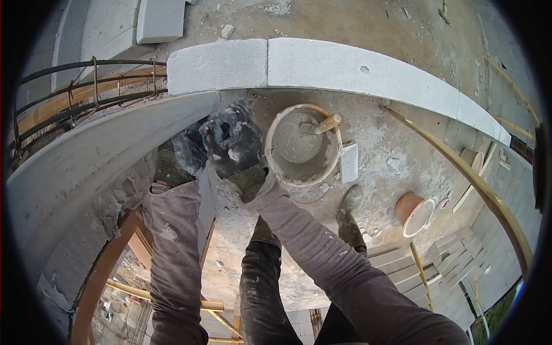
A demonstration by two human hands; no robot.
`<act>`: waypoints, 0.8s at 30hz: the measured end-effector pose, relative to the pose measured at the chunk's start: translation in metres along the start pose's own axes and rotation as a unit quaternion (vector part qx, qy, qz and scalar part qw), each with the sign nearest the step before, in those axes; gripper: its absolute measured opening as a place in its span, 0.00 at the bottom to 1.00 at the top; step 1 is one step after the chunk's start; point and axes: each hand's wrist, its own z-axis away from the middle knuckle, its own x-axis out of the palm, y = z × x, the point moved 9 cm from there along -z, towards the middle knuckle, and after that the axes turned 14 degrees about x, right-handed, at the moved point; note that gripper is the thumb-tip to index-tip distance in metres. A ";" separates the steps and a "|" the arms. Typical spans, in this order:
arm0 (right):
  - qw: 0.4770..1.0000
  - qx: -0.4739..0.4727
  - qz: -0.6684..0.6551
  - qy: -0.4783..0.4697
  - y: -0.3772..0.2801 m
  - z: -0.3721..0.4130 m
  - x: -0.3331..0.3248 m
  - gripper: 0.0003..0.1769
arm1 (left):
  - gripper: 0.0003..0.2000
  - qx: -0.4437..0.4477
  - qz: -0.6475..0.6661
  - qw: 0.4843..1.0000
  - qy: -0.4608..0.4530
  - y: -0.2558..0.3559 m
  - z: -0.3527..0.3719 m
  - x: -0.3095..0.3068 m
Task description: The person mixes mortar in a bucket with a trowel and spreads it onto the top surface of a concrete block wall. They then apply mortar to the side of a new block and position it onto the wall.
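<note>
Both my hands wear dark, mortar-smeared work gloves and meet at the inner corner of a pale block wall [103,149]. My left hand [179,156] lies against the wall's inner face. My right hand [233,142] is curled over it, fingers bent, touching the left glove. A thin grey slab edge [206,198] shows just below the two hands; whether either hand grips it is hidden. A mortar bucket [303,172] with a wooden-handled tool [328,123] stands right beside my right hand.
A row of white blocks [322,66] runs across the far side. Rebar and timber [86,86] sit at the upper left. An orange bucket [409,208], stacked blocks [454,259] and a long wooden batten [477,184] lie right. My boots [349,204] stand on rough concrete.
</note>
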 end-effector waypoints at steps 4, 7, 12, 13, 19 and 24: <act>0.983 -0.024 -0.094 -0.157 -0.030 0.023 0.016 0.08 | 0.20 0.076 -0.598 0.786 -0.139 0.028 0.017 0.015; 0.904 0.139 -0.334 -0.227 -0.018 0.021 0.015 0.12 | 0.15 0.138 -0.259 0.956 0.000 0.070 0.019 0.026; 0.987 -0.055 0.132 -0.070 -0.083 -0.049 -0.032 0.16 | 0.14 0.169 -0.707 0.646 -0.231 0.111 -0.040 0.163; 0.982 -0.046 0.157 -0.091 -0.085 -0.066 -0.024 0.17 | 0.14 0.155 -0.682 0.661 -0.272 0.092 -0.049 0.189; 0.913 0.091 -0.122 -0.379 -0.082 -0.089 0.009 0.15 | 0.15 0.108 -0.649 0.639 -0.398 0.021 -0.074 0.245; 0.933 0.151 -0.232 -0.230 -0.042 -0.025 -0.061 0.17 | 0.18 0.268 -0.621 0.699 -0.231 0.059 -0.013 0.191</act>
